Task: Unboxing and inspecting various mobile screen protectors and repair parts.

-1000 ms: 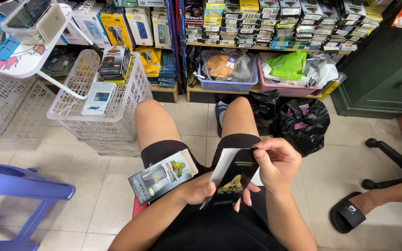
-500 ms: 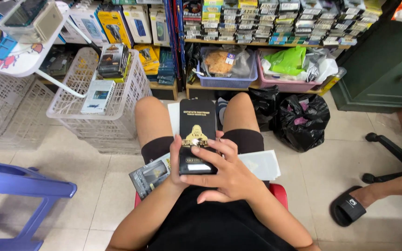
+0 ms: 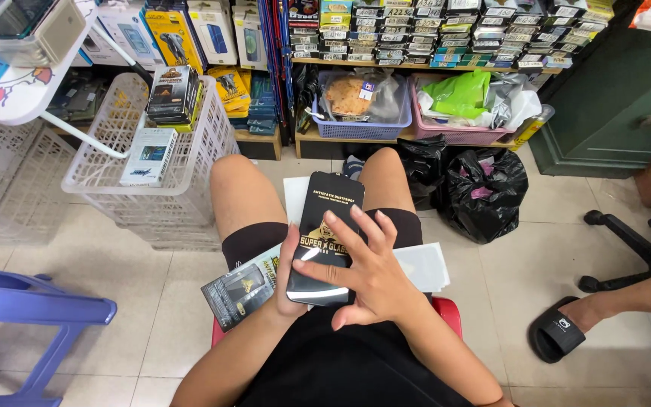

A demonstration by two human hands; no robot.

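1. Your black screen-protector sleeve [image 3: 327, 237] sits at the centre of the frame: a flat, glossy rectangle with gold print, held long-side up over your lap, its top edge tilted away from you.
2. Your smaller dark packet [image 3: 244, 289] lies just left of it, low on your thigh, angled with its right end higher.
3. Your white sheet [image 3: 425, 265] lies flat just right of centre.

A black glossy sleeve [image 3: 325, 237] rests upright over the lap; the left hand [image 3: 289, 290] grips its lower left edge; the right hand [image 3: 367, 267] lies spread across its front; a printed box [image 3: 244, 288] lies on the left thigh; white sheets [image 3: 425, 265] lie beneath.
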